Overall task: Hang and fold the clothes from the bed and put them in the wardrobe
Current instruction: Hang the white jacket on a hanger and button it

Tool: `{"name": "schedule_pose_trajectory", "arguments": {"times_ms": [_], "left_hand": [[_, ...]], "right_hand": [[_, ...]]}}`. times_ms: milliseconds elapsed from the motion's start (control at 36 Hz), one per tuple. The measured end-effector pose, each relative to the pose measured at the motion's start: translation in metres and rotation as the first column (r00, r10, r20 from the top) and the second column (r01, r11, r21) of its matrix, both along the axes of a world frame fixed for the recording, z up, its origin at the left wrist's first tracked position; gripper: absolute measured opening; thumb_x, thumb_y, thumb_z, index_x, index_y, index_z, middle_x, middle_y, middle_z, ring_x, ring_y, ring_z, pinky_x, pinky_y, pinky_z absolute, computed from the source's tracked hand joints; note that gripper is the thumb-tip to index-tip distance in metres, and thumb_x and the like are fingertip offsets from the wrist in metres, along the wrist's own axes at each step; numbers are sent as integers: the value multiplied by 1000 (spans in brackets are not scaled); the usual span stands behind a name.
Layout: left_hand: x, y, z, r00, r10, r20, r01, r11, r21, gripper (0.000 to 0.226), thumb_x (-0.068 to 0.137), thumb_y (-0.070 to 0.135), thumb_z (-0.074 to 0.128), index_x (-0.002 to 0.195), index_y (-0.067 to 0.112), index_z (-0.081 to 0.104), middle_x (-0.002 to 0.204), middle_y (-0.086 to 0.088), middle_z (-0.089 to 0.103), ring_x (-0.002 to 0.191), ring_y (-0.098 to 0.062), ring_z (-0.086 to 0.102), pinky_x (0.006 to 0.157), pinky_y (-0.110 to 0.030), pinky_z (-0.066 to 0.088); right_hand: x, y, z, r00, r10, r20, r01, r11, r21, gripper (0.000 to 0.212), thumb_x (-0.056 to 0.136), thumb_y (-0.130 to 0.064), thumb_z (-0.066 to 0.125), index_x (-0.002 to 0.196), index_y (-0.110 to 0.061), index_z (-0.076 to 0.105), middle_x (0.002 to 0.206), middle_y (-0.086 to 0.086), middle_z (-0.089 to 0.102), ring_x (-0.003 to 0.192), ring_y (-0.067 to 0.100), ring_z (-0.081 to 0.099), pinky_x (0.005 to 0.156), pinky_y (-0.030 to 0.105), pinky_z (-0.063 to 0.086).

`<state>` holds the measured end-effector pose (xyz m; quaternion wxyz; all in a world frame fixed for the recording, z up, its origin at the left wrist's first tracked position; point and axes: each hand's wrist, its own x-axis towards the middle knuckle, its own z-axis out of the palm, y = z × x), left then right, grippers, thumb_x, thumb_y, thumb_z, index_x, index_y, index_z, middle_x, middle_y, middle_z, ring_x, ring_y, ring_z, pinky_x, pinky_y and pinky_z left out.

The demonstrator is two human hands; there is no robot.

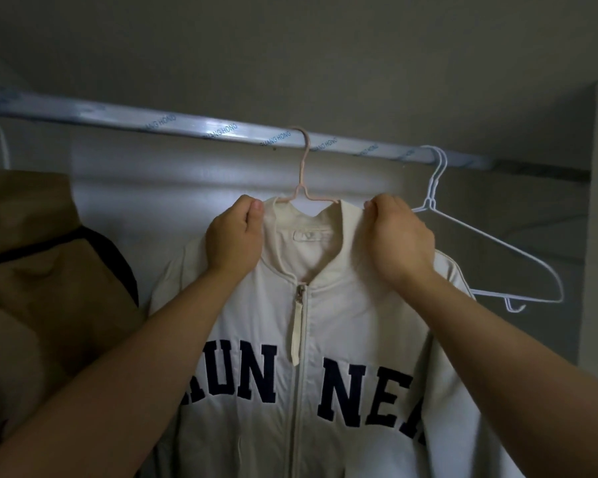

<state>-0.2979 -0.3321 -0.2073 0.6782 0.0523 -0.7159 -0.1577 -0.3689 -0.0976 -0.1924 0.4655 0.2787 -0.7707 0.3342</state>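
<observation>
One cream jacket [370, 322], zipped, on pink hanger [304, 167] hooked mid-rail [187, 124]. Head view: left hand [233, 236] and right hand [399, 236] each pinch the collar. Advised: tug both sides evenly, seating shoulders square without unhooking.

Body in view: left hand [233, 241], right hand [399, 243], plus both forearms.
The left forearm [135, 367] shows from the lower-left edge, the right forearm [497, 357] from the lower-right; both are uncovered along the whole visible length, surface smooth. The hands are bare as well: broad backs, rounded knuckles, short fingers. Light is dim; finer detail cannot be told.
</observation>
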Motion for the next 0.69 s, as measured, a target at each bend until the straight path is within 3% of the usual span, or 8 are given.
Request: {"name": "schedule_pose_trajectory", "arguments": {"times_ms": [111,250,333,417,556,694], "left_hand": [[0,1,3,1000,5,12,-5,1000,9,36,98,41,37,77,15,50,63,-2,51,65,-36,54,57,-38,38],[-4,1,3,1000,-13,15,12,999,32,33,97,43,36,72,21,38,62,-2,48,66,-38,54,58,-40,39],[-5,-1,2,999,-22,34,20,999,41,40,97,46,36,65,22,32,58,0,44,65,-38,54,58,-41,41],[-5,-9,-1,998,1,64,-6,997,77,44,97,49,34,62,22,31,55,5,42,62,-33,51,55,-35,32],[-1,-19,-7,991,90,101,-100,989,105,52,98,55,30,61,20,32,55,6,44,60,-29,47,58,-33,30],[0,-11,6,980,158,120,-169,982,85,56,101,56,29,59,19,38,56,5,47,63,-30,52,60,-33,34]], "right_hand": [[-3,-13,14,994,-9,108,10,1000,-4,25,107,-33,26,96,-21,45,114,9,61,101,37,59,76,39,33],[-8,-30,32,995,26,97,-31,998,55,23,105,-35,27,95,-23,43,111,10,64,98,36,60,75,39,33],[-15,-26,31,999,14,29,-17,996,90,23,105,-37,26,92,-23,38,102,16,66,85,39,60,69,38,32],[-23,-12,24,998,-36,-51,42,992,122,24,106,-41,23,91,-24,32,88,20,66,67,35,48,63,39,32],[-26,0,11,985,-50,-166,79,982,170,29,106,-47,19,90,-24,29,79,21,66,69,42,61,59,39,34],[-21,-1,5,978,-64,-198,107,972,211,48,102,-59,13,90,-23,42,81,13,67,74,40,62,62,38,34]]}}
